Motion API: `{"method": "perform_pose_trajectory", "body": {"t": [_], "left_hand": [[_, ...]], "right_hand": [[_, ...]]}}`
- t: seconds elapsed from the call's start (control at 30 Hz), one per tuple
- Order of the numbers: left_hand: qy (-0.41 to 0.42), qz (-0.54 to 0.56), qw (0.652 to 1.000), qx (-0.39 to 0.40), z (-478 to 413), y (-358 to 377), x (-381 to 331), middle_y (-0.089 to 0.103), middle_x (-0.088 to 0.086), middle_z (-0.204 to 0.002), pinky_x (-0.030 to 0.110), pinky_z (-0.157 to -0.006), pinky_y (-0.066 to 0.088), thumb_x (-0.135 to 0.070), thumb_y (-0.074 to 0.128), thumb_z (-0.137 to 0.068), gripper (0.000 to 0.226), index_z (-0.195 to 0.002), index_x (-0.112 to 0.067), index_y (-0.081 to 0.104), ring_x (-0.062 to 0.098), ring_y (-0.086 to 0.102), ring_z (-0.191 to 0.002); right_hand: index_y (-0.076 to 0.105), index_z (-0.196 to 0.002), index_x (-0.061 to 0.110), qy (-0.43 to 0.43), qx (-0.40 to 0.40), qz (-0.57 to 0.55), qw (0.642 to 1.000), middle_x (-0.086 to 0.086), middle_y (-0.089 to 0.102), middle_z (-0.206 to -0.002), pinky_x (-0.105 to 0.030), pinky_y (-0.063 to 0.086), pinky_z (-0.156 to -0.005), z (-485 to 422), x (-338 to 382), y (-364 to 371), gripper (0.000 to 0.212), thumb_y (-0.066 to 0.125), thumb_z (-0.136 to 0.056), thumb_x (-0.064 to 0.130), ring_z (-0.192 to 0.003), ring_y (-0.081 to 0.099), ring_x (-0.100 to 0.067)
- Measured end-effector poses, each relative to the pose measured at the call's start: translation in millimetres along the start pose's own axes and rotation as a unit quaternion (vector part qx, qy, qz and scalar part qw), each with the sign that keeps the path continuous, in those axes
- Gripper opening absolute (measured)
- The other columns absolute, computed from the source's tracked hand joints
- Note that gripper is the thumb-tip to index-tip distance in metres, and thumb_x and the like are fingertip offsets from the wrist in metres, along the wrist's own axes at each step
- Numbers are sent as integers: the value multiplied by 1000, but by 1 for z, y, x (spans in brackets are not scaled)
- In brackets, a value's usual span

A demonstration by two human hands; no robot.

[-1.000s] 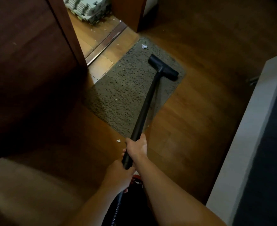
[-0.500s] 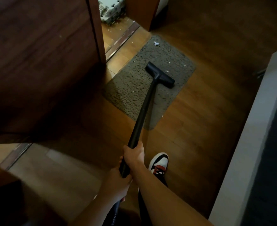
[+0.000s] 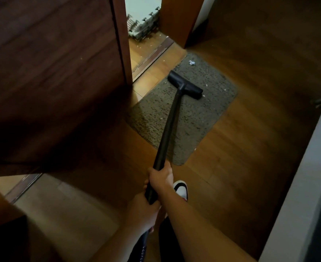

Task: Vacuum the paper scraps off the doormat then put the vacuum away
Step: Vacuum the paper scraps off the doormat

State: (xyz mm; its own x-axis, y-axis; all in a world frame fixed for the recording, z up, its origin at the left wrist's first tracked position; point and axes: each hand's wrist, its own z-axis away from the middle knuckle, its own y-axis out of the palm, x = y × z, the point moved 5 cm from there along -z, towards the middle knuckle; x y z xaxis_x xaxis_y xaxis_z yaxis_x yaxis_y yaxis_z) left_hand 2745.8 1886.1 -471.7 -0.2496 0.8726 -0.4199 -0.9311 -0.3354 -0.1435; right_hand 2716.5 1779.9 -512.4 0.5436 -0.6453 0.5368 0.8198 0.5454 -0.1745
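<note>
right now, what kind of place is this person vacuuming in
Most likely a hallway inside a home, at a room's doorway: a doormat lies on wood plank flooring, beside a wooden door and a floor track, with foam puzzle mats stacked in the room beyond.

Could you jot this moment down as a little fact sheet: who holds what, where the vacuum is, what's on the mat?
Right hand: grips the vacuum wand, ahead of the other hand
Left hand: grips the wand's near end
Nozzle: resting on the doormat, far half
Paper scraps: one crumpled scrap near the mat's far edge; small flecks scattered across it
Shoe: on the wood floor, seen beside the right wrist
</note>
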Motion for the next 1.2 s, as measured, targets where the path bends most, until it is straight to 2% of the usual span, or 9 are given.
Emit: {"method": "perform_pose_trajectory", "body": {"t": [0.2, 0.33, 0.53, 0.7, 0.8, 0.93, 1.2], "left_hand": [[-2, 2, 1000, -15, -41, 12, -74, 56, 2, -55, 28, -45, 45, -29, 62, -94, 21, -87, -10, 62, 17, 51, -40], [-1, -10, 1000, -19, -67, 19, -118, 58, 4, -62, 35, -58, 50, -28, 64, -89, 17, -83, -13, 63, 23, 56, -56], [-9, -6, 1000, -21, -98, 23, -162, 58, 3, -61, 32, -55, 49, -26, 62, -93, 18, -80, -14, 61, 20, 54, -51], [-12, -14, 999, -40, -118, 24, -184, 60, 4, -66, 35, -59, 54, -25, 64, -91, 15, -81, -15, 61, 22, 57, -55], [-13, -11, 999, -38, -121, 23, -191, 61, 6, -64, 31, -53, 52, -23, 63, -92, 12, -86, -12, 61, 20, 57, -49], [-7, -7, 999, -36, -112, 20, -184, 60, 5, -61, 30, -53, 50, -21, 63, -92, 13, -84, -11, 61, 18, 55, -47], [1, -15, 1000, -26, -68, 5, -117, 58, 3, -58, 29, -51, 48, -22, 61, -93, 14, -84, -12, 62, 17, 54, -46]], "right_hand": [[44, -122, 18, -5, -4, 3, 1000, -12, 63, -85, -28, 52, -48, -58, 59, -30, 32, 61, -96, 10, -49, 60, -14], [42, -123, 19, 0, -14, -10, 1000, -13, 62, -86, -28, 52, -49, -91, 94, -47, 36, 62, -95, 8, -47, 58, -15], [40, -123, 19, 0, -7, -12, 1000, -16, 61, -89, -28, 52, -46, -125, 134, -60, 36, 61, -96, 7, -47, 57, -16], [41, -119, 20, -4, -12, -17, 1000, -14, 60, -88, -28, 53, -46, -142, 155, -67, 33, 61, -96, 8, -48, 58, -17], [41, -121, 18, -7, -17, -14, 1000, -13, 59, -86, -28, 53, -45, -146, 161, -68, 33, 61, -96, 7, -49, 58, -17], [41, -122, 19, -2, -21, -5, 1000, -12, 59, -87, -27, 53, -45, -138, 155, -62, 34, 62, -97, 9, -50, 59, -16], [39, -120, 22, 16, -12, 4, 1000, -14, 62, -99, -27, 53, -48, -85, 101, -36, 35, 62, -96, 12, -56, 62, -16]]}}
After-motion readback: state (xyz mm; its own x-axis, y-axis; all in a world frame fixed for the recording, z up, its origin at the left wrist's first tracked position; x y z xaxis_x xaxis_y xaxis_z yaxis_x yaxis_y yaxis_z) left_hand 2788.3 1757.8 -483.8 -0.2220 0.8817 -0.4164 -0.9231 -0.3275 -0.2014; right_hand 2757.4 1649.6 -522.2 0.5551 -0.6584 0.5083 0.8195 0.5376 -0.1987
